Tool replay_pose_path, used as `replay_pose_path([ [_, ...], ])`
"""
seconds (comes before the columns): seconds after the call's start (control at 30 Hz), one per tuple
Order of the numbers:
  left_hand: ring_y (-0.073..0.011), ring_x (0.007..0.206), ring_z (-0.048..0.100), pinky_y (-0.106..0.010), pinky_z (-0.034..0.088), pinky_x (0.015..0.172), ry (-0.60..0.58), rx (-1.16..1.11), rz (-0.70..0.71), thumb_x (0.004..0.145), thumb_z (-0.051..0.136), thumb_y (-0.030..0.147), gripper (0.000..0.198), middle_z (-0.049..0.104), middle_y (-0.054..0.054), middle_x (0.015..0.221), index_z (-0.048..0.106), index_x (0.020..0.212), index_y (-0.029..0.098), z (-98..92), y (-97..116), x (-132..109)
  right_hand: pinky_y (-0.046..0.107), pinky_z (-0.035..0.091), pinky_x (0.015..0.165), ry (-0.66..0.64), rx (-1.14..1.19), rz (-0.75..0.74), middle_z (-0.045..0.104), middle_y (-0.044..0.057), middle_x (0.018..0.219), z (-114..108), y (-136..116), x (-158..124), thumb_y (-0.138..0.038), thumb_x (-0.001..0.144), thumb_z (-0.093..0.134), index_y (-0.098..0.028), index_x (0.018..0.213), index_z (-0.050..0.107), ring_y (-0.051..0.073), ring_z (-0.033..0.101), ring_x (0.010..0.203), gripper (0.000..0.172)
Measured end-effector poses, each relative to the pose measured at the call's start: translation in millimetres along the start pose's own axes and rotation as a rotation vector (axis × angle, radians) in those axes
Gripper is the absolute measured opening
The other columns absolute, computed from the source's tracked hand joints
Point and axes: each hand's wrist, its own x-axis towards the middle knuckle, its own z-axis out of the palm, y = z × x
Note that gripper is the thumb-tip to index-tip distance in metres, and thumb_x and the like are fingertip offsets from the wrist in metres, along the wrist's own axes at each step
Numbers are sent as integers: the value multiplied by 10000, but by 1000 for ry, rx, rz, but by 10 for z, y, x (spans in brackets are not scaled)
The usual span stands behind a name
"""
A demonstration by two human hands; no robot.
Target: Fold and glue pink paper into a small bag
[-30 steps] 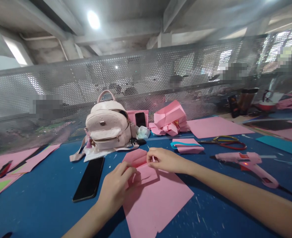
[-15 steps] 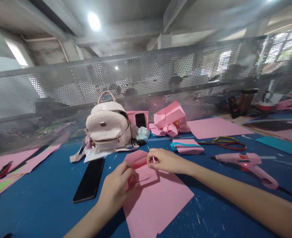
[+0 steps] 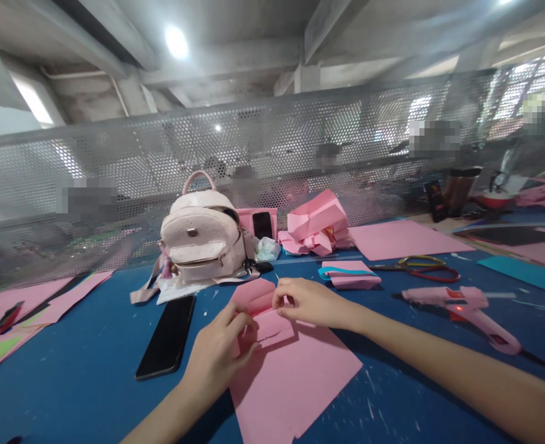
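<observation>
A folded piece of pink paper [image 3: 272,327] lies over a larger flat pink sheet [image 3: 295,385] in front of me. My left hand [image 3: 223,339] grips its left side, fingers curled and partly hidden from view. At the upper right edge of the folded paper, my right hand [image 3: 307,300] has thumb and forefinger pinched together on the paper. Just beyond my right wrist is a small folded pink paper piece with a blue strip [image 3: 350,275].
A black phone [image 3: 166,336] lies left of my hands. Behind stand a white backpack [image 3: 202,237] and crumpled pink paper [image 3: 318,222]. Scissors [image 3: 427,268] and a pink glue gun [image 3: 461,308] with a lit orange light are on the right. A perforated metal screen [image 3: 263,142] crosses the back.
My right hand has shifted very slightly at the edge of the folded paper. My left hand and the sheets look the same.
</observation>
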Motion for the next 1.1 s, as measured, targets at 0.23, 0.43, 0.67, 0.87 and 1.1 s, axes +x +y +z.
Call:
replay_pose_path([
  [0.23,-164,822,624,-275,505,691,1,-39,-3,831,613,108,161,578,-6,997,564,916,235,4,12,-9,246,375,651,-8,-34,-18,686,14,965,29,-78,-28,-153,811,608,-229,926,730,168,616,798,184],
  [0.43,-167,816,640,-278,525,691,29,-32,25,829,612,126,126,588,-20,1013,570,883,232,9,11,-14,257,375,644,-13,-70,-35,700,25,996,27,-170,-53,-201,843,620,-216,945,725,182,626,822,147],
  [0.67,-229,901,638,-334,527,682,93,95,145,801,592,64,225,601,-62,1095,643,928,242,41,3,-13,282,421,692,-5,-99,-69,707,38,978,78,-215,-74,-252,863,640,-203,959,714,215,643,878,131],
  [0.87,-245,917,632,-366,541,704,94,99,181,829,586,77,224,611,-77,1103,664,966,237,36,14,-11,303,452,734,-7,-110,-76,719,50,1012,123,-208,-76,-292,857,668,-200,986,710,248,660,933,163],
  [1.1,-242,941,642,-362,563,722,55,99,192,753,610,25,338,613,-72,1127,670,999,249,0,41,-6,287,450,728,3,-122,-73,727,55,1002,118,-237,-76,-306,927,600,-194,956,717,231,665,920,165],
])
